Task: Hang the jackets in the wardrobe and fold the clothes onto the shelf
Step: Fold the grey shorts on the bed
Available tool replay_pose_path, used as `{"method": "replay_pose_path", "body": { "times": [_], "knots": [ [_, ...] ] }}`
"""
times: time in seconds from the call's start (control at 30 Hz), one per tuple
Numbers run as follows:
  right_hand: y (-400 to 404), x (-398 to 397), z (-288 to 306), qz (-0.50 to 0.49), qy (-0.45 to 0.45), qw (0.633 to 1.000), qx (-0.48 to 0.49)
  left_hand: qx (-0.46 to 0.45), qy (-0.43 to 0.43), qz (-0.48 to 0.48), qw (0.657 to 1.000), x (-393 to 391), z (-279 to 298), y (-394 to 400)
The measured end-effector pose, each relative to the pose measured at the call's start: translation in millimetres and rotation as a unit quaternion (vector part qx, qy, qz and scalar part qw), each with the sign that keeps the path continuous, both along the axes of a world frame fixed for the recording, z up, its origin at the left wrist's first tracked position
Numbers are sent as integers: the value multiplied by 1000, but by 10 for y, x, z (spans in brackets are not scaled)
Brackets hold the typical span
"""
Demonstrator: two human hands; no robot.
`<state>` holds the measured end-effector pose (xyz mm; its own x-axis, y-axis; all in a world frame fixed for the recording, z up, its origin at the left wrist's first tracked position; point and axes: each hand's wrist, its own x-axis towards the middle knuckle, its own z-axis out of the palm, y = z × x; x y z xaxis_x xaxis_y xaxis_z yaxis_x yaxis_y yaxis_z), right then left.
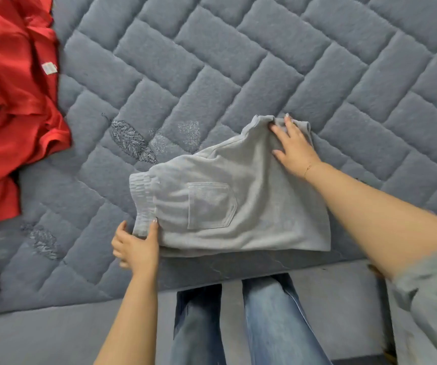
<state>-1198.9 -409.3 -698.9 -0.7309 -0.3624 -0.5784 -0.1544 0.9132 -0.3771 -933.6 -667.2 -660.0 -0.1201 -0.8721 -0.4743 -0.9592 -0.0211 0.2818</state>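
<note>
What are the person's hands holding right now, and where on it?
The left hand pinches the grey shorts at the ribbed waistband's near corner; the right hand lies flat on the far leg hem, pressing rather than gripping.

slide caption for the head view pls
Both hands fold grey shorts on a quilted blue mattress, red garment nearby.

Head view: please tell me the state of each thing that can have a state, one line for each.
Grey trousers: partly folded, flat on the bed, pocket facing up.
Red garment: crumpled, not folded, at the left of the bed.
Left hand: grips the waistband corner of the grey trousers.
Right hand: presses flat on the far end of the grey trousers.
Bed: covered with a quilted blue cover.
</note>
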Motion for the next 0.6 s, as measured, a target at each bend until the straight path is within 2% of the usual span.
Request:
{"method": "replay_pose_path", "body": {
  "times": [0.03, 0.1, 0.13, 0.2, 0.27, 0.33, 0.4, 0.43, 0.5, 0.6],
  "knots": [
    [-38, 13, -1, 4, 4, 1000, 20, 29, -7, 20, 999, 79, -30, -67],
    [-205, 146, 61, 5, 68, 996, 50, 127, 50, 34, 990, 230, -52, -139],
    [-309, 263, 106, 5, 113, 993, 45, 171, 86, 26, 981, 285, -31, -144],
    [-516, 601, 204, 28, 158, 987, -9, 197, 137, -12, 971, 356, 58, -151],
    [-671, 1046, 230, 117, 144, 981, -54, 197, 186, -30, 962, 415, 137, -211],
    [-750, 1445, 161, 189, 97, 977, -27, 261, 247, 25, 933, 458, 235, -313],
    [-748, 1662, 51, 153, 26, 988, 7, 359, 250, 111, 892, 534, 248, -403],
    [-734, 1715, 2, 128, 1, 992, 16, 386, 237, 118, 884, 579, 226, -425],
    [-717, 1757, -53, 125, -8, 992, 30, 391, 195, 110, 893, 654, 136, -427],
    [-706, 1745, -63, 141, -13, 990, 18, 389, 167, 171, 890, 679, -23, -412]
  ]
}}
